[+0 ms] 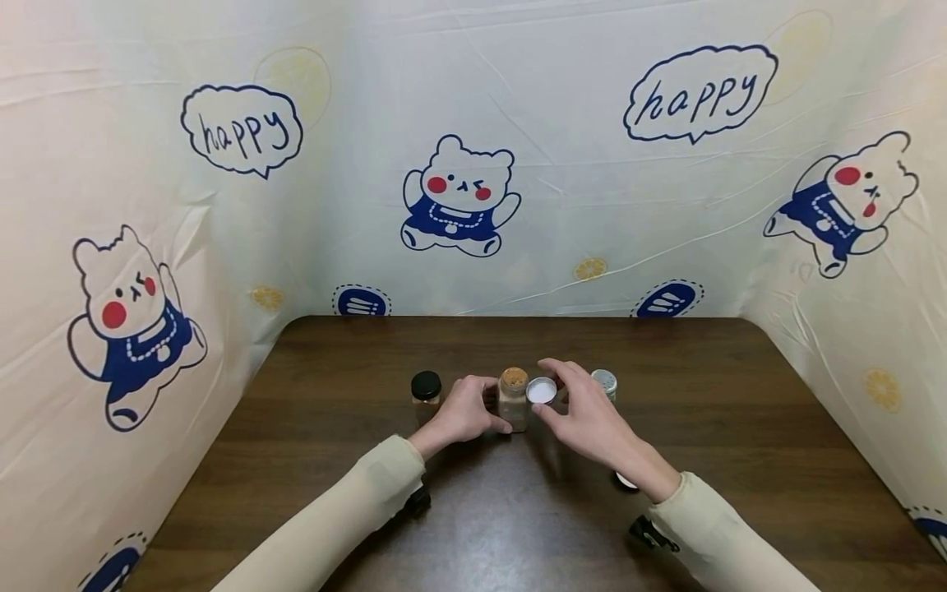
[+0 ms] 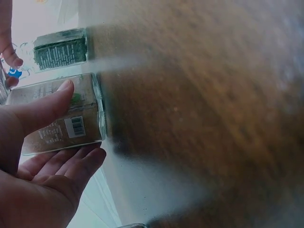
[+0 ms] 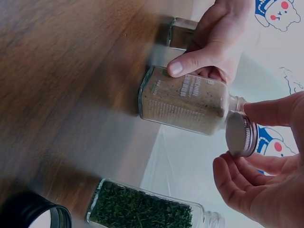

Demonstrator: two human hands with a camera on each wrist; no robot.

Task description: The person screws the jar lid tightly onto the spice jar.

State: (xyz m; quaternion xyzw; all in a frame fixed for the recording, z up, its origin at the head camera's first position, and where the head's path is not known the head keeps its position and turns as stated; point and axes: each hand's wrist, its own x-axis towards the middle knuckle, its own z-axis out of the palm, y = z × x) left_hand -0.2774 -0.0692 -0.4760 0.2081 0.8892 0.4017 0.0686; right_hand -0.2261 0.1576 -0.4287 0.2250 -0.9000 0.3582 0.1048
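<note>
A square glass spice jar (image 1: 514, 409) of brownish powder stands uncapped, its powder visible at the mouth. My left hand (image 1: 468, 409) holds it low, with the thumb (image 2: 57, 102) across one side and the fingers along the other. Beside the jar's neck, my right hand (image 1: 588, 415) pinches a silver screw lid (image 3: 242, 135) between thumb and fingers. The lid is off the mouth and tilted, showing a pale round face. In the right wrist view, the jar (image 3: 185, 102) has pale print on its side.
A black-capped jar (image 1: 426, 388) stands left of my left hand. Behind my right hand is an uncapped jar of green flakes (image 3: 142, 206). A black lid (image 1: 626, 482) with a white inside lies on the table (image 1: 488, 526) near my right wrist. A patterned curtain (image 1: 562, 214) surrounds the table.
</note>
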